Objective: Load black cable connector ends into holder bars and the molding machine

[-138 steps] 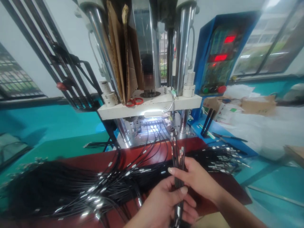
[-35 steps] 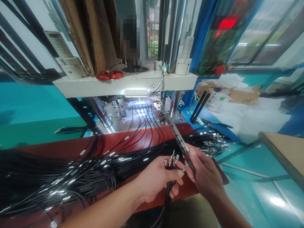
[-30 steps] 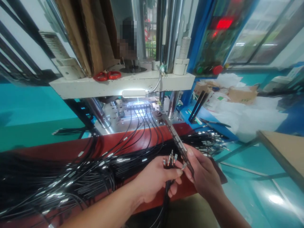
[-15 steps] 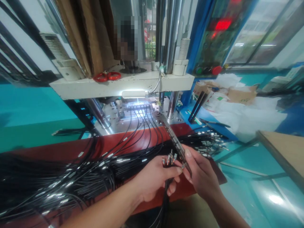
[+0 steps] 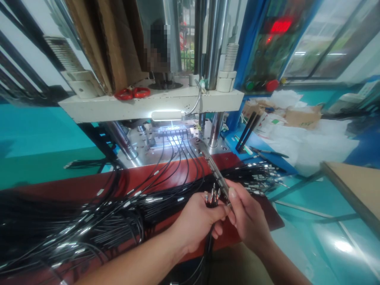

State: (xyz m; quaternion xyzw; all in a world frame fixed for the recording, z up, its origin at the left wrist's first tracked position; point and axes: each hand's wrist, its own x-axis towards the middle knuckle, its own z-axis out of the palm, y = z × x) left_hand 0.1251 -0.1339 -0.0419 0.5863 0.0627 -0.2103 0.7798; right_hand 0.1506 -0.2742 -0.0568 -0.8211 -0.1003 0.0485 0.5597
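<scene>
- White press plate [image 5: 212, 103]: carries red-handled scissors [image 5: 132, 93].
- Red table [image 5: 136, 176]: heaped black cables [image 5: 103, 225] lie between the hands and the press.
- Left hand [image 5: 197, 217]: closed around a cable bundle [image 5: 212, 200], metal tips upward.
- Right hand [image 5: 247, 211]: clamped on the near end of a slotted metal bar [image 5: 214, 169], just beside the left.

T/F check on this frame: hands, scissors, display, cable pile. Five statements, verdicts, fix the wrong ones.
1. The left hand holds a bunch of cables. True.
2. The red scissors lie on the white beam. True.
3. The right hand holds nothing. False: it holds a metal bar.
4. The lit display glows green. False: it glows red.
5. The black cable pile lies on the red table. True.
</scene>
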